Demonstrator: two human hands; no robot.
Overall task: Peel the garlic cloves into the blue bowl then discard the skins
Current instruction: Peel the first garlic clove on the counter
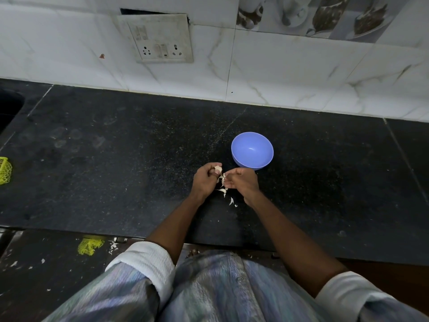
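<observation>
Beside blue bowl (252, 150), garlic clove (218, 169)

You have one view only, a wide-angle head camera, so nothing is shared with a second view. It looks forward and steeply down over your own chest and both forearms. The dark countertop (116, 159) fills the middle band of the frame; the tiled wall (278, 73) runs along the top, tilted down toward the right. Your hands sit just right of centre, at arm's length. Straight lines bow near the edges. The floor (34, 275) shows lower left.
</observation>
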